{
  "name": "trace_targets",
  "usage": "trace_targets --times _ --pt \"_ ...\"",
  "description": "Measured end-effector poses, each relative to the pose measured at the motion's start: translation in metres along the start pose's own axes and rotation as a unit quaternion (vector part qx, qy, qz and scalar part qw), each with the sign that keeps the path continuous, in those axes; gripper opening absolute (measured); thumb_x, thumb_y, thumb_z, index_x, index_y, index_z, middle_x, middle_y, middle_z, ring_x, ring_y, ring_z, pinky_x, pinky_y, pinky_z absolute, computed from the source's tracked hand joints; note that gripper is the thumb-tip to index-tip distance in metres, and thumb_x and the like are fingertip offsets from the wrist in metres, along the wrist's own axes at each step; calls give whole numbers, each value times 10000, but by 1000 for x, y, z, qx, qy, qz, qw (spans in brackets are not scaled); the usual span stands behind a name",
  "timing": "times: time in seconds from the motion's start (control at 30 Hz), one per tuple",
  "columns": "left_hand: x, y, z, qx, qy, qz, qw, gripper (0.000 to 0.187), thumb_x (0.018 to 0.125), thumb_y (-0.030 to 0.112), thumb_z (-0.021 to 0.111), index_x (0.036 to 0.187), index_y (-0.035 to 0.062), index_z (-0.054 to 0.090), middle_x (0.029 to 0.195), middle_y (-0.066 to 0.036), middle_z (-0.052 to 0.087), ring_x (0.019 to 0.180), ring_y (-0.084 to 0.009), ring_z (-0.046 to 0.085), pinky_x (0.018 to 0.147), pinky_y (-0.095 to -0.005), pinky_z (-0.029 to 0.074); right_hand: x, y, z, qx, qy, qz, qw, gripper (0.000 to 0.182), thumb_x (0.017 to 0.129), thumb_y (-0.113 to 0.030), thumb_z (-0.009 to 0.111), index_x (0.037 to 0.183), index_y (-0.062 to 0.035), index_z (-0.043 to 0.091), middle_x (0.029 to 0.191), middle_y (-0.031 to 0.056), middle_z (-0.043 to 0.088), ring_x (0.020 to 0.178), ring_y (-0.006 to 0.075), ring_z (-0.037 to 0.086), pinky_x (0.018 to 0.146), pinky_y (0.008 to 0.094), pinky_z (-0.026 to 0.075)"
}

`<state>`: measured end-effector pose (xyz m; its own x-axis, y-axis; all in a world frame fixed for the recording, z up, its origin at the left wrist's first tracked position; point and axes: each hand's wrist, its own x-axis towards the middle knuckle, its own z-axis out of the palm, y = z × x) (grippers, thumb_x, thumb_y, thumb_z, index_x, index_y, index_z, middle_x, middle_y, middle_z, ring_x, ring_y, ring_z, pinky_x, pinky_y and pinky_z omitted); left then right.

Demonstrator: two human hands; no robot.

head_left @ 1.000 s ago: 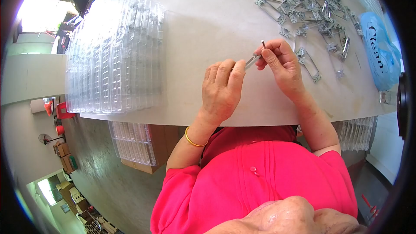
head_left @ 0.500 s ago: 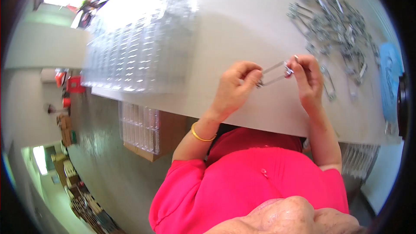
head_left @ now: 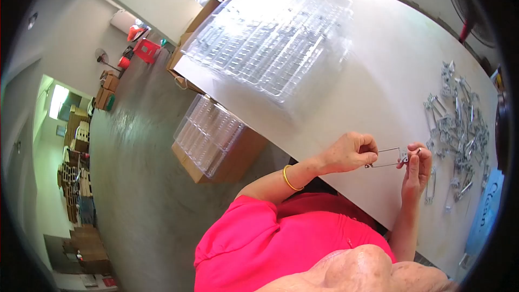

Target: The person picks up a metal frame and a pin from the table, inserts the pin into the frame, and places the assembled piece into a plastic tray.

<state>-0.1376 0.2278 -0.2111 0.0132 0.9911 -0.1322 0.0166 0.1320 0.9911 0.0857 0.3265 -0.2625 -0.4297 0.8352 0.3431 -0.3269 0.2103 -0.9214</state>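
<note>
My left hand (head_left: 348, 153) pinches one end of a metal fitting with a long wire loop (head_left: 404, 157). At the other end, the fingers of my right hand (head_left: 416, 168) close around its small bracket. The fitting is held stretched between both hands, above the table's near edge. Its ends are partly hidden by my fingers. Just beyond my right hand lies a loose pile of similar metal fittings (head_left: 459, 124), with one lying apart close to that hand.
Clear plastic trays (head_left: 270, 38) with rows of slots lie on the white table (head_left: 373, 92). Below its left edge, another clear tray (head_left: 208, 135) rests on a cardboard box (head_left: 243, 157). A blue packet (head_left: 486, 205) lies at the right edge. A fan (head_left: 470, 5) stands beyond the table.
The view has turned, so the table, pile and hands appear lower and farther right. Both hands keep hold of the same fitting, with little visible change in their grip.
</note>
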Motion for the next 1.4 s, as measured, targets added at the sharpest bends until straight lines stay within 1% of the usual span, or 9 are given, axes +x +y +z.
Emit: trace_targets --times 0.17,0.23,0.3,0.37,0.5,0.73,0.87,1.13,1.4 --pt "-22 11 -7 9 42 36 998 90 927 71 652 941 -18 660 823 -51 699 756 -96 638 690 -263 521 2 14 -11 3 52 37 998 130 1068 -208 542 1109 -86 556 1085 35 580 768 73 516 647 251 455" --pt "-39 30 -10 25 57 44 997 81 919 69 666 937 -9 657 817 -56 696 750 -114 642 675 -279 517 4 20 -15 -50 31 48 997 79 1057 -151 549 1068 -73 553 972 39 588 716 79 520 583 235 446" --pt "-56 45 -16 122 70 119 983 81 901 63 691 944 3 659 826 -72 692 761 -150 649 673 -301 513 1 27 -9 -71 48 54 995 57 1047 -131 570 1040 -75 566 849 6 574 666 64 500 566 214 427" --pt "-72 62 -27 149 89 160 972 100 876 38 718 955 13 662 846 -82 684 778 -186 649 680 -321 510 -3 31 -12 -116 -8 132 984 62 1050 -147 565 1054 -86 574 844 -35 572 662 48 482 581 204 418" --pt "-101 100 -63 229 197 251 920 105 863 -17 725 953 16 683 860 -68 667 778 -168 638 709 -297 510 -1 37 -7 -213 -58 88 971 83 1032 -144 600 1025 -69 566 778 -16 579 639 51 501 582 206 423" --pt "-133 132 -162 251 484 186 817 68 900 49 732 920 -13 713 790 0 689 719 -66 601 690 -230 501 3 32 0 -203 -36 116 972 76 1018 -94 593 958 -62 561 754 0 598 627 59 526 573 216 434" --pt "-143 133 -238 261 558 136 776 99 902 65 731 914 -32 718 753 -9 684 688 -53 598 640 -209 484 4 36 -2 -208 -41 124 969 82 1017 -95 593 952 -62 557 749 2 596 625 59 529 566 218 438" --pt "-122 116 -334 413 528 88 737 187 841 147 752 849 -39 739 728 -109 728 654 -134 658 646 -289 519 5 33 1 -225 -37 121 966 81 1016 -99 597 959 -61 555 734 -3 590 593 58 522 537 212 430" --pt "-99 110 -367 439 484 12 757 207 791 190 756 811 -16 752 690 -113 718 641 -155 671 653 -302 529 4 32 2 -217 -43 130 966 68 1028 -86 587 975 -69 546 765 -15 561 628 49 496 553 197 407"
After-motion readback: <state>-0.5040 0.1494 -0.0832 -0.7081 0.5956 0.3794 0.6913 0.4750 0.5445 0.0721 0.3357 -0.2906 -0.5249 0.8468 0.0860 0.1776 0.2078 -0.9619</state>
